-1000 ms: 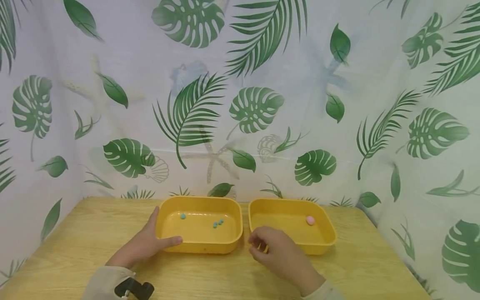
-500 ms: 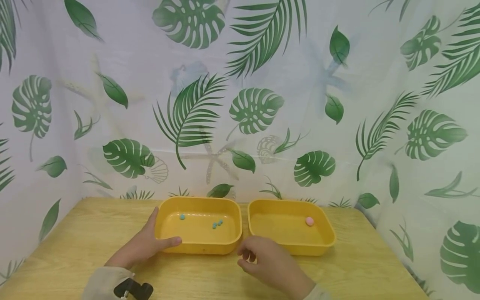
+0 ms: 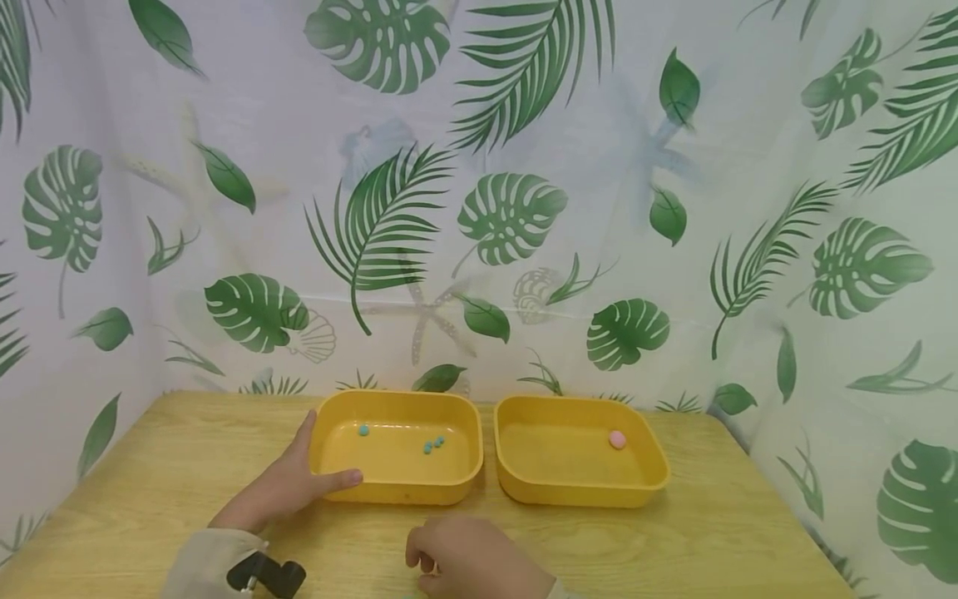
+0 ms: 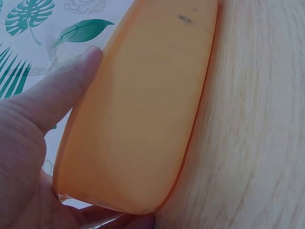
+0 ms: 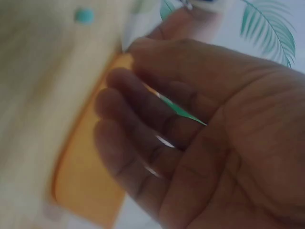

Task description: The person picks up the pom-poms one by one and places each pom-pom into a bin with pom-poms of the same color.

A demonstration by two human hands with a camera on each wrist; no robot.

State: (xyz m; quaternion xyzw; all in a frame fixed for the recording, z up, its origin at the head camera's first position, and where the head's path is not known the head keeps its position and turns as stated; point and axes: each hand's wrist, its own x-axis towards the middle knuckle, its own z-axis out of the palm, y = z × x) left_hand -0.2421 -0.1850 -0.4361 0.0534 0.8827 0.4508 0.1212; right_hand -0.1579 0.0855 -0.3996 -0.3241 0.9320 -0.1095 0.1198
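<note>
tub [image 3: 419, 494] gripped at its corner by left hand [image 3: 290, 484]; right hand [image 3: 473, 557] loosely curled near teal ball [image 5: 85, 15].

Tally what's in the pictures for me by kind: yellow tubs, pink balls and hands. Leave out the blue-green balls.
Yellow tubs: 2
Pink ball: 1
Hands: 2
Total: 5
</note>
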